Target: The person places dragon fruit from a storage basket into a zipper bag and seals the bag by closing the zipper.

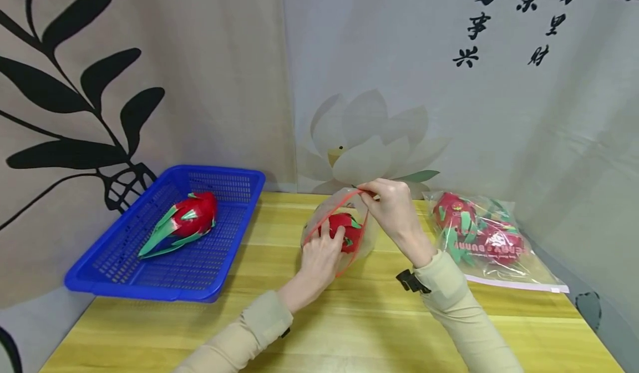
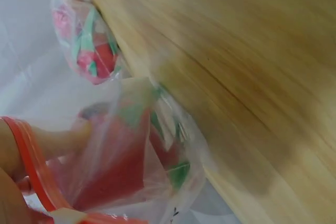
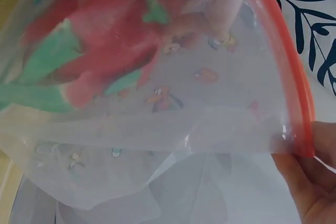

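In the head view a clear zip bag with an orange-red rim stands at the middle of the table, its mouth facing me. A red dragon fruit with green scales lies inside it. My left hand reaches through the mouth, its fingers around the dragon fruit. My right hand pinches the bag's rim at the upper right corner. The right wrist view shows that pinch on the orange-red rim and small cartoon prints on the plastic. In the left wrist view the plastic blurs the fruit and fingers.
A blue plastic basket at the left holds another dragon fruit. At the right lies a clear slider bag with dragon fruits in it. The wooden table meets a printed curtain at the back.
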`<state>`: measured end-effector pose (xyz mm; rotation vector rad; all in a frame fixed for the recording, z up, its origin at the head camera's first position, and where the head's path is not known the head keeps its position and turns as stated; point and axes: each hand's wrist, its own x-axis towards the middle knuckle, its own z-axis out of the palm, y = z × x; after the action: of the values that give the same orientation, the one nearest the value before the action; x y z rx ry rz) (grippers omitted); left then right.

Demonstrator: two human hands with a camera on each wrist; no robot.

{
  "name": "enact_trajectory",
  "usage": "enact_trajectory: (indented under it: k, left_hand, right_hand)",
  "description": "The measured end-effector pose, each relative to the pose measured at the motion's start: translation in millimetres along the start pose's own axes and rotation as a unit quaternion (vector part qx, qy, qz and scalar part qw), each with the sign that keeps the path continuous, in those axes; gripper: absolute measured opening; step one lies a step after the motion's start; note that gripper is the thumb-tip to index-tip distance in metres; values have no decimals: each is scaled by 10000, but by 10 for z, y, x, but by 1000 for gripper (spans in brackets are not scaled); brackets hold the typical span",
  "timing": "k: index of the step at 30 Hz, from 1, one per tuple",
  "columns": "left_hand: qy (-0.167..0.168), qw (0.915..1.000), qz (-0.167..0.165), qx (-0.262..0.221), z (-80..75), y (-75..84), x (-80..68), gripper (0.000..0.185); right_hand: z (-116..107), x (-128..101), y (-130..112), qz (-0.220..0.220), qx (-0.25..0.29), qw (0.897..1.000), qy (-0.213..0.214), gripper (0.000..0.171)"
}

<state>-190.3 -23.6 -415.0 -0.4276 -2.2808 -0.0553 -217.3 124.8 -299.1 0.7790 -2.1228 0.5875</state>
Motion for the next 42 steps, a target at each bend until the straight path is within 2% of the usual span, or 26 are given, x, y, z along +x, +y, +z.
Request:
enact_trajectory:
  k: [3,6,10,16,19,20,24,27,29,31,33,36,39,42]
  left_hand:
    - [58,9997,227,72,11,-14,0,59]
    - [364,9974,602,152,21,-18,23,62]
    - [522,9908,1182,392,26,-14,72,56]
    - [260,9773,1999,651,52,-54,143,36]
    - [153,9723,2292,423,61,-81,176,29]
    - [84,9715,2345,332,61,-90,183,32]
    - [-226,9703,2409,33,58,-120,190,62]
    - [-318,9669,2522,229,54,-123,204,78]
    - [-347,9631,2642,367,59,-113,209,82]
    - [-359,9608,2712,454,71,-92,207,76]
    - [-486,9621,2654,402,85,-64,201,71]
    - [-875,9677,2350,264,116,-18,200,64]
    - [-1278,9693,2067,359,138,12,208,65]
    - [-1218,9688,2055,666,155,29,210,63]
  right_hand:
    - [3,-2,3,-4,-25,10000,20,5]
    - [0,1,1,26,-26,10000,30,5]
    - [-8,8,0,82,10,10000,0,4]
    - [-41,-17,32,301,-117,9995,-3,6]
    - [-76,-50,55,507,-174,9986,-8,12]
    - [-89,-64,62,578,-188,9981,-22,14]
    - [-130,-131,93,822,-150,9964,-122,17]
    - [-132,-167,118,881,-170,9957,-222,13]
    - [-132,-178,123,848,-189,9958,-299,9]
    - [-131,-187,125,793,-213,9960,-341,7]
    - [-132,-192,126,751,-242,9964,-319,6]
    - [-129,-202,135,724,-250,9968,-223,6]
    - [-126,-202,130,692,-192,9973,-159,5]
    - [-121,-200,125,655,-145,9976,-158,5]
